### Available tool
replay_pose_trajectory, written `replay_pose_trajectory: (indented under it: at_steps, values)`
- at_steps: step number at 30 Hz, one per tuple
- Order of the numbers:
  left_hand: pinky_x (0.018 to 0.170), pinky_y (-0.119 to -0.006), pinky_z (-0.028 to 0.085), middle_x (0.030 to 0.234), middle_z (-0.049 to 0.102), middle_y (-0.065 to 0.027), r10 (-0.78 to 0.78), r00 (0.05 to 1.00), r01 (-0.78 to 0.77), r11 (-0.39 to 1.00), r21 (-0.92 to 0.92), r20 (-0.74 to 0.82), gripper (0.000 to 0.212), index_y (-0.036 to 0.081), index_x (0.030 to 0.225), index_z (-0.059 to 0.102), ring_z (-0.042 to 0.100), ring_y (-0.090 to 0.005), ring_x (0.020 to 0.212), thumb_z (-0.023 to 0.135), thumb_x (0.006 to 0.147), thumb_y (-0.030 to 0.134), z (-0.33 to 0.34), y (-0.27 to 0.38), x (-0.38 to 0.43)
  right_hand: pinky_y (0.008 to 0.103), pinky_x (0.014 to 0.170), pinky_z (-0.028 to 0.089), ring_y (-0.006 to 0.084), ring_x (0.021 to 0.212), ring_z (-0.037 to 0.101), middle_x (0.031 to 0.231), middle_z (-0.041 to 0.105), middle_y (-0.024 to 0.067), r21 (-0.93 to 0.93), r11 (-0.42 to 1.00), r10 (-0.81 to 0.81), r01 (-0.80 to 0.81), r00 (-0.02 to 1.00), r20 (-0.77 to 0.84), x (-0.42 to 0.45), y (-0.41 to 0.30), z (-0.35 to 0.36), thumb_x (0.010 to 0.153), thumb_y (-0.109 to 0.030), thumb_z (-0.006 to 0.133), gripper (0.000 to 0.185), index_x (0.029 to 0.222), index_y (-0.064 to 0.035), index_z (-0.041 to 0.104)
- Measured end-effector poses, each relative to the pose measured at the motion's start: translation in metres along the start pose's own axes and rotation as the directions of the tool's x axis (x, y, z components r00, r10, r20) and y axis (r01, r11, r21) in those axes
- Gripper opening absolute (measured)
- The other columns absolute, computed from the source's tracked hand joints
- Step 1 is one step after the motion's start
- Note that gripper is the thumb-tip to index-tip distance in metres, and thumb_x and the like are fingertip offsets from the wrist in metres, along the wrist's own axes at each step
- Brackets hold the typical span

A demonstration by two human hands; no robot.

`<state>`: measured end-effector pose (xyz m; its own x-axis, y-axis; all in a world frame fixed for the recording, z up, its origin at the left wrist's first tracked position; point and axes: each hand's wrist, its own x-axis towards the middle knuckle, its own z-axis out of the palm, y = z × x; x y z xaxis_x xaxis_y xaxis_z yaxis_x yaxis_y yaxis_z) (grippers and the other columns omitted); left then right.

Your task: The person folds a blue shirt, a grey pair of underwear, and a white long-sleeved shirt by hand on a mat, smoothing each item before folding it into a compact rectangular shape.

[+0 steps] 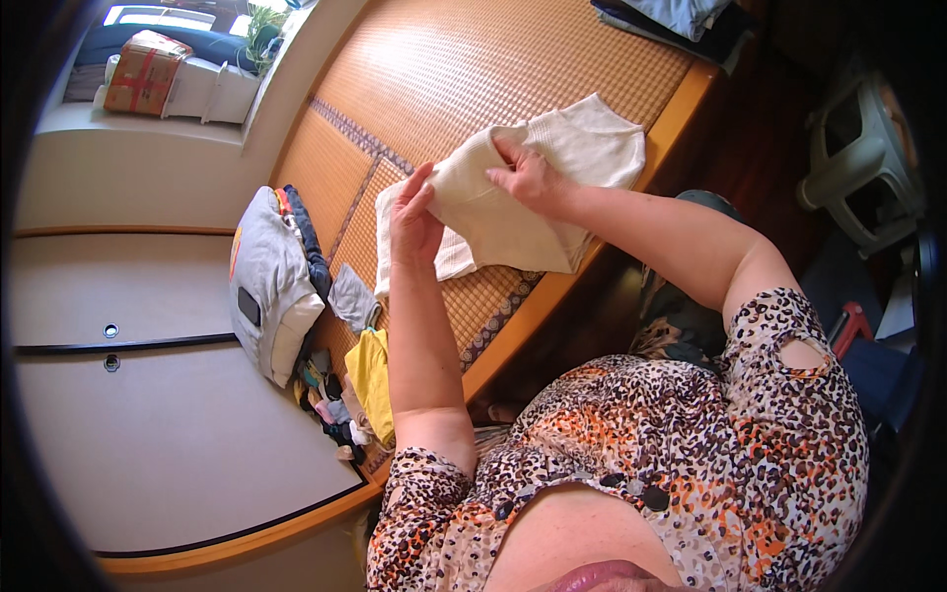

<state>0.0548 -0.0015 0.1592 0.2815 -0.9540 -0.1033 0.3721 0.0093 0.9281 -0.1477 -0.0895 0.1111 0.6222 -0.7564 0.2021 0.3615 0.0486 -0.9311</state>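
A cream knitted garment (pixel 510 229) lies partly folded on a woven mat (pixel 444 66) with a patterned cloth border. One end of it, with a ribbed band, spreads toward the right edge of the mat. My left hand (pixel 416 218) pinches the garment's left edge between thumb and fingers, lifting a fold slightly. At the upper part of that fold is my right hand (pixel 531 176), its fingertips hidden under the cloth and its thumb on top. Another pale part of the garment shows below my left hand, flat on the mat.
Left of the mat stands a pile with a grey garment (pixel 270 266) and a black phone-like object (pixel 249 306). Near it lie a grey cloth (pixel 354 298), a yellow cloth (pixel 372 381) and several small socks-like pieces. Folded clothes (pixel 673 22) sit far right; a plastic stool (pixel 862 166) stands beyond the wooden edge.
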Motion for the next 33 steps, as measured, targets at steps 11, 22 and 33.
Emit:
replay_pose_trajectory:
  at_steps: [11, 22, 33]
  values:
    - [0.08, -0.029, 0.048, 0.102, 0.064, -0.0073, -0.017, 1.0, -0.006, 0.128, 0.992, 0.008, 0.027, 0.002, 0.1, 0.065, 0.06, -0.0181, 0.092, 0.07, 0.074, -0.004, 0.021, 0.047, -0.105, 0.0411, 0.075, 0.047, 0.0322, 0.083, 0.059, 0.09, 0.059, 0.0156, -0.523, 0.721, -0.369, 0.456, 0.89, 0.267, -0.084, -0.011, 0.03, 0.076, -0.008, 0.065, 0.011, 0.083, -0.0009, 0.06]
    - [0.077, -0.026, 0.047, 0.092, 0.063, -0.0043, 0.13, 0.986, -0.157, 0.504, 0.85, 0.105, 0.025, -0.001, 0.101, 0.061, 0.057, -0.0121, 0.085, 0.071, 0.08, 0.009, 0.015, 0.046, -0.039, 0.0424, 0.08, 0.048, 0.0247, 0.093, 0.058, 0.102, 0.057, 0.0179, -0.355, 0.935, 0.094, -0.016, 0.975, 0.202, -0.038, -0.027, 0.011, 0.092, -0.017, 0.054, 0.016, 0.092, -0.0019, 0.051]
    - [0.116, -0.042, 0.027, 0.147, 0.038, -0.0157, 0.185, 0.98, 0.083, -0.011, 0.996, -0.079, 0.06, 0.004, 0.143, 0.035, 0.033, -0.0318, 0.137, 0.051, 0.097, 0.038, 0.008, -0.082, 0.001, 0.0429, 0.11, 0.035, 0.0396, 0.135, 0.037, 0.147, 0.031, 0.0298, -0.441, 0.629, 0.589, -0.64, 0.763, -0.265, 0.029, 0.05, -0.013, 0.096, -0.045, 0.048, 0.084, 0.15, -0.0001, 0.004]
